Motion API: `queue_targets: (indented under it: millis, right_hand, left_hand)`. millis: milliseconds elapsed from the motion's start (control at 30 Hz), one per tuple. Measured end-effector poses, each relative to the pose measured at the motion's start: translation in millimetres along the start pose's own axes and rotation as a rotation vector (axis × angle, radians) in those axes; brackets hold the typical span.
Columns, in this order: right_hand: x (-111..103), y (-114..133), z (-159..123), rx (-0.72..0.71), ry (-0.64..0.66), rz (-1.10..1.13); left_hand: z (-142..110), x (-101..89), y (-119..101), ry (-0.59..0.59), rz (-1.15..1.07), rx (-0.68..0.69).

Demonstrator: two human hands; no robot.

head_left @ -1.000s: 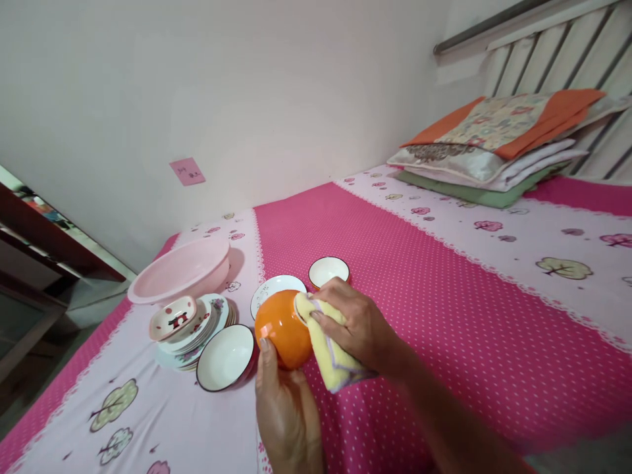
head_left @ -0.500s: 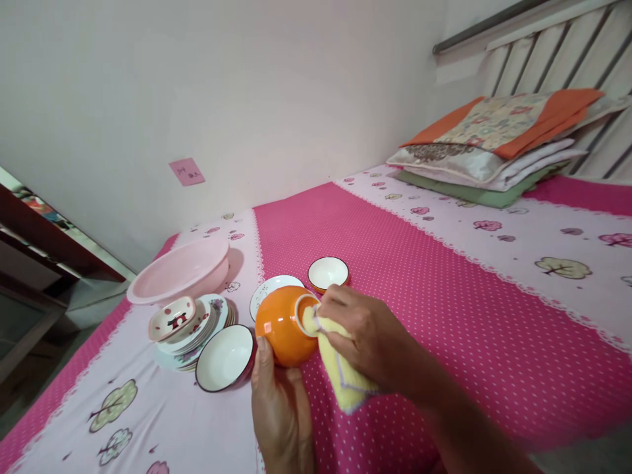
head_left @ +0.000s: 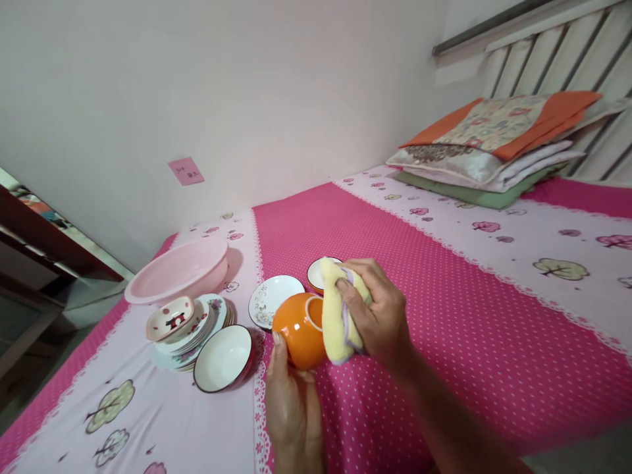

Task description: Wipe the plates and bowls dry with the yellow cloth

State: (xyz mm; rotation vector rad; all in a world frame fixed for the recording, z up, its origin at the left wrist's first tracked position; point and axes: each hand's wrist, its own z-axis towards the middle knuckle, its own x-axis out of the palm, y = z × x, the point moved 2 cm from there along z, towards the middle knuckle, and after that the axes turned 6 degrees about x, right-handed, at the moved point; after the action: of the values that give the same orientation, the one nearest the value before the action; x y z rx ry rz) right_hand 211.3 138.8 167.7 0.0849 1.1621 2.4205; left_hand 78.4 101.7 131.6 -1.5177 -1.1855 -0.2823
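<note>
An orange bowl is tipped on its side above the bed, its white foot ring facing right. My left hand grips it from below, thumb on the near side and the other fingers hidden behind. My right hand is closed on a folded yellow cloth with a purple edge, held against or just beside the foot ring. Behind the bowl lie a white patterned plate and a small white bowl, partly covered by the cloth. A dark-rimmed white bowl stands left of my left hand.
A stack of plates carries a small patterned dish at the left. Beyond it sits a pink basin. Folded pillows lie at the back right near the headboard. A pink-and-white sheet covers the bed.
My left hand and the orange bowl have shifted slightly right, uncovering more of the plate. My right hand has drawn the cloth up and right from the foot ring, now bunched upright.
</note>
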Motion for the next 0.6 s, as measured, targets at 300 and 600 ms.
queue_targets:
  millis: [300,600]
  right_hand:
    - [31,7,-23,-0.205,0.547,-0.096]
    - [39,5,-28,-0.150,0.335,-0.022]
  left_hand:
    - [-1,-5.1,-18,-0.023,-0.027,-0.065]
    - [-9,-11.6,-10,0.042,0.242,0.265]
